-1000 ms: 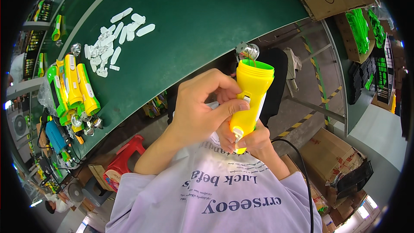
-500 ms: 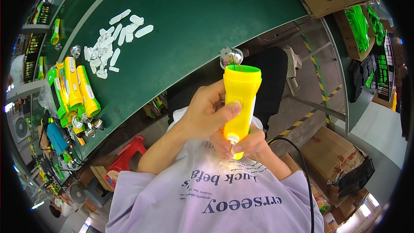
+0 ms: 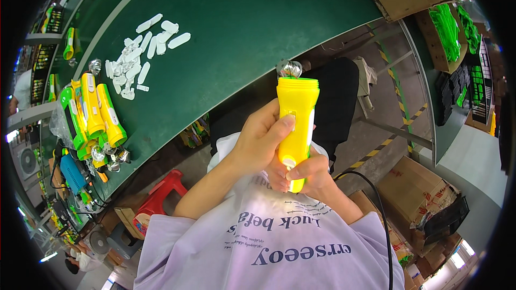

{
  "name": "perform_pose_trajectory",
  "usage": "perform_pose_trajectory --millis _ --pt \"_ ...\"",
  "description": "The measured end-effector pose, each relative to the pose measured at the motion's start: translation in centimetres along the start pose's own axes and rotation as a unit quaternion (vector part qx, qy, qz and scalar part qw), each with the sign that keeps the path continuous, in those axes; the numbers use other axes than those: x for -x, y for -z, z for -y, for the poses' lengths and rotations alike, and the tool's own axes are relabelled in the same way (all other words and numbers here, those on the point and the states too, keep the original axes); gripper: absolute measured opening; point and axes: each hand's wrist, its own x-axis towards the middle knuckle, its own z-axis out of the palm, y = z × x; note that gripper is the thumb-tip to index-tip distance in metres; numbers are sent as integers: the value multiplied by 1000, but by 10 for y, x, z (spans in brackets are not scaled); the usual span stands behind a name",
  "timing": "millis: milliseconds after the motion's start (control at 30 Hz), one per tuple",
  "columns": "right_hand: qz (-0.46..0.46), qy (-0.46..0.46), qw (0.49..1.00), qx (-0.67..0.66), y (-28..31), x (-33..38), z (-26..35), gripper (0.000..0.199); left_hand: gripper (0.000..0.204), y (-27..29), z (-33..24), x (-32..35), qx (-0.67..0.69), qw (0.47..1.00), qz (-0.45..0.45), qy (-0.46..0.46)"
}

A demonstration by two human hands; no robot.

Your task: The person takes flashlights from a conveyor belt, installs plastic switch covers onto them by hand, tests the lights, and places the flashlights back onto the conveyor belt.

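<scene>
A yellow flashlight body (image 3: 296,108) stands nearly upright in front of my chest, its wide threaded end pointing away from me. My left hand (image 3: 267,131) grips its side, with the thumb on the front by the switch opening. Around the narrow lower end, my right hand (image 3: 307,171) is closed, its thumb pressed near a small whitish part (image 3: 289,161). A silvery reflector (image 3: 290,69) sits just beyond the wide end, by the table's edge. What the fingers behind the body touch is hidden.
On the green table (image 3: 226,32) lie a pile of white oblong pieces (image 3: 131,62) and several yellow-green flashlight bodies (image 3: 97,107) with reflectors. A red stool (image 3: 161,196) stands at left below. Cardboard boxes (image 3: 416,193) are at right, and a black cable (image 3: 380,215) runs beside me.
The flashlight body has tilted, so its open mouth and the wires no longer show. Both hands have shifted slightly with it, and my left thumb has moved slightly up and left.
</scene>
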Motion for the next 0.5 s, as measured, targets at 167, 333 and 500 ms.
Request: perform_pose_trajectory --millis 167,333,500 --pt "-19 -8 1000 -5 -6 -1 2 36 39 6 1 1 -77 997 -1 14" --pt "20 6 1000 21 4 1 -2 35 35 -13 -7 2 60 997 8 -43" --pt "-4 -5 1000 9 -4 1 0 33 44 3 1 2 -30 999 29 -3"
